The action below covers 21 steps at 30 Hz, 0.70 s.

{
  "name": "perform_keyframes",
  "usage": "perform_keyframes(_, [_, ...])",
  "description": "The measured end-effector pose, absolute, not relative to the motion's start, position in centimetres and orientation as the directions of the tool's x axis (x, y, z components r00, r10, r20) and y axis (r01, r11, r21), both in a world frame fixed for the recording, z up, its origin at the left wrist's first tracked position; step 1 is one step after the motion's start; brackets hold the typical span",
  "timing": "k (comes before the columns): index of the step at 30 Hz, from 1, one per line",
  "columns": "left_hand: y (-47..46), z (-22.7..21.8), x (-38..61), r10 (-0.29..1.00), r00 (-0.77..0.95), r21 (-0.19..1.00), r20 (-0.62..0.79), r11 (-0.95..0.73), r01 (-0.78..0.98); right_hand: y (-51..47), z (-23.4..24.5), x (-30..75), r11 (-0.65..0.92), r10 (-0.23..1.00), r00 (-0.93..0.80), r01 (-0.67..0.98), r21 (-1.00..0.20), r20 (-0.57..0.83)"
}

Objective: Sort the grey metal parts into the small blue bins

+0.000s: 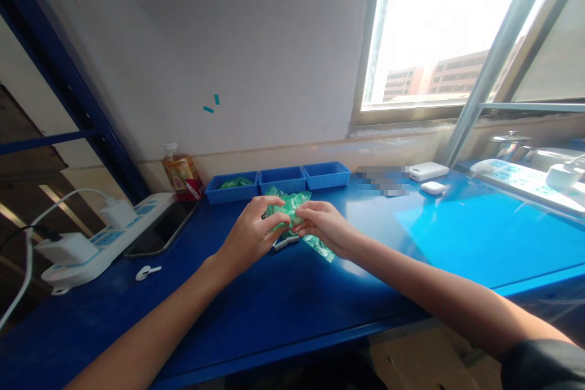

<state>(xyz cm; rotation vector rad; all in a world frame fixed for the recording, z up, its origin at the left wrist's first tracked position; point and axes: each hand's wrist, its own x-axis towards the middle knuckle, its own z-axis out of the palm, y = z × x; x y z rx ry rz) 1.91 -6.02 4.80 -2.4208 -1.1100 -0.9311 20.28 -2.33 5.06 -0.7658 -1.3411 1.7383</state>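
A crinkled green plastic bag [287,210] is held between my two hands above the blue table. My left hand [258,225] pinches its left side between thumb and fingers. On the right side, the fingertips of my right hand [326,224] are closed on the same bag. Another green plastic piece [320,248] lies on the table under my right hand. Small grey-white pieces [286,243] rest just below the bag, partly hidden by my hands. What the bag contains cannot be made out.
Three blue trays stand in a row behind my hands; the left tray [231,195] holds green plastic. To the left are a drink bottle [181,173], a phone [161,231], a power strip [109,237] and an earbud [147,272]. White cases [428,170] and another power strip [516,178] sit right.
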Motion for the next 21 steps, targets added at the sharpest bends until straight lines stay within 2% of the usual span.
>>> perform_keyframes(3, [-6.3, 4.9, 2.3, 0.599, 0.44, 0.058, 0.669, -0.632, 0.773, -1.8, 4.9, 20.4, 0.041, 0.906, -0.409, -0.179, -0.983, 0.112])
perform_keyframes(5, [-6.3, 5.1, 2.5, 0.669, 0.352, 0.188, 0.655, -0.595, 0.781, -1.3, 4.6, 20.6, 0.205, 0.91, -0.344, -0.112, -0.972, 0.231])
perform_keyframes(8, [-5.9, 5.3, 2.5, 0.839, 0.184, 0.544, 0.512, -0.482, 0.687, -0.7, 4.2, 20.9, 0.465, 0.858, -0.26, 0.024, -0.885, 0.444])
perform_keyframes(10, [-5.6, 5.3, 2.4, 0.94, 0.098, 0.799, 0.327, -0.33, 0.502, -0.8, 4.0, 21.0, 0.628, 0.768, -0.249, 0.111, -0.77, 0.59])
perform_keyframes(12, [-5.2, 5.3, 2.3, 0.992, 0.041, 0.958, 0.121, -0.127, 0.259, -1.1, 4.0, 21.1, 0.766, 0.639, -0.295, 0.155, -0.624, 0.711])
perform_keyframes(14, [-5.0, 5.4, 2.2, 0.999, 0.022, 0.998, -0.033, 0.032, 0.056, -1.5, 4.1, 21.2, 0.873, 0.485, -0.367, 0.158, -0.461, 0.794])
perform_keyframes(16, [-5.0, 5.4, 2.1, 0.996, 0.035, 0.996, -0.079, 0.08, -0.033, -1.9, 4.2, 21.2, 0.927, 0.375, -0.404, 0.171, -0.334, 0.834])
perform_keyframes(18, [-5.1, 5.3, 2.1, 0.998, 0.059, 0.999, -0.031, 0.034, -0.034, -2.1, 4.2, 21.3, 0.933, 0.354, -0.402, 0.213, -0.29, 0.845])
perform_keyframes(21, [-5.2, 5.4, 2.3, 0.997, 0.018, 0.997, 0.081, -0.082, 0.012, -2.2, 4.3, 21.4, 0.895, 0.434, -0.368, 0.284, -0.345, 0.822])
